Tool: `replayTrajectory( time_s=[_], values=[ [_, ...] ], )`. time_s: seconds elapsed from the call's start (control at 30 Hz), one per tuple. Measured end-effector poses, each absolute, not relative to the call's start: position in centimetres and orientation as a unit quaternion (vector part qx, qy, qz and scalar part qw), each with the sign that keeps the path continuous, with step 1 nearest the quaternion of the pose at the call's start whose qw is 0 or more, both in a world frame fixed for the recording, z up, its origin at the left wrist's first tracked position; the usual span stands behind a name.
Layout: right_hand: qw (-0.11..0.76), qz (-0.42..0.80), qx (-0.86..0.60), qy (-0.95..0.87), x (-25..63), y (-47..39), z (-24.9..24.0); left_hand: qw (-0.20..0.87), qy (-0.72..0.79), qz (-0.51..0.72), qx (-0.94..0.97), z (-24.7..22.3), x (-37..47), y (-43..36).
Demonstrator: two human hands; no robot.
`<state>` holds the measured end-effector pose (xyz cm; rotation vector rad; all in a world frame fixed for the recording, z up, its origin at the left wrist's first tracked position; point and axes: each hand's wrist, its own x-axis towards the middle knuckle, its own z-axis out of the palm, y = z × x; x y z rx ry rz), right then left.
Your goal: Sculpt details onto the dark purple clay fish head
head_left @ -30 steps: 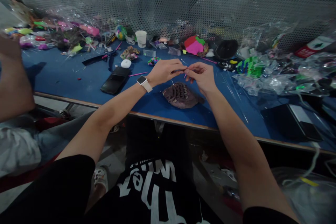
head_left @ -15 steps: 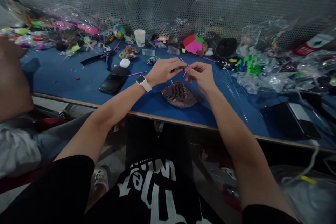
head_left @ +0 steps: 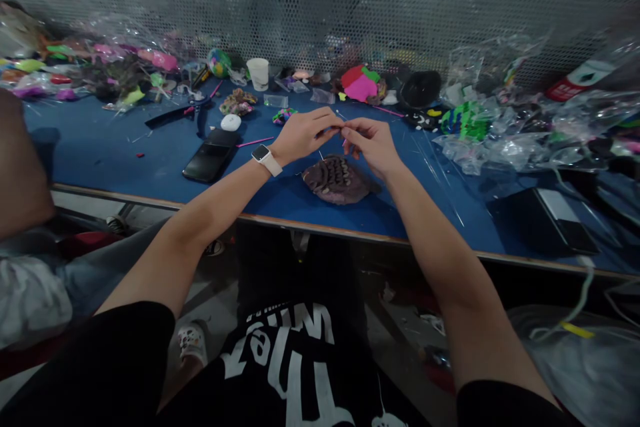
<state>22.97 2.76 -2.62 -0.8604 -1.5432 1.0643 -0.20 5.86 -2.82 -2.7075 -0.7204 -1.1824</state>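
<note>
A brownish-purple fish-shaped clay piece (head_left: 339,181) with dark ridges lies on the blue table (head_left: 100,159) near its front edge. Above and behind it, my left hand (head_left: 307,133) and my right hand (head_left: 371,141) meet at the fingertips. The fingers of both are pinched together around something too small to make out. A thin pale stick stands up by the piece's upper left edge. Left of my left hand lie a pink stick (head_left: 255,142) and a black phone (head_left: 211,155).
A white paper cup (head_left: 259,74), colourful clay pieces and a black bowl (head_left: 421,89) line the back. Plastic bags (head_left: 525,147) and a dark box-like device (head_left: 543,221) are at right. Another person's arm (head_left: 23,160) rests at far left.
The whole view has shifted slightly, so most table items appear a little further left. My hands remain together at the fingertips, with only small finger movements.
</note>
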Motion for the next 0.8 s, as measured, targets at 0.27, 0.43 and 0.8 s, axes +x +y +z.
replayTrajectory(
  time_s=[0.27, 0.43, 0.8],
  values=[
    [0.512, 0.459, -0.355, -0.633, 23.0, 2.5, -2.3, 0.028, -0.240, -0.398, -0.885, -2.7, -0.1, 5.8],
    [0.498, 0.457, -0.361, -0.643, 23.1, 2.8, -2.9, 0.031, -0.240, -0.391, -0.888, -2.5, -0.1, 5.7],
    [0.510, 0.352, -0.397, -0.677, 24.4, -1.5, -0.9, 0.033, -0.261, -0.390, -0.883, -2.9, -0.3, 6.2]
  ],
)
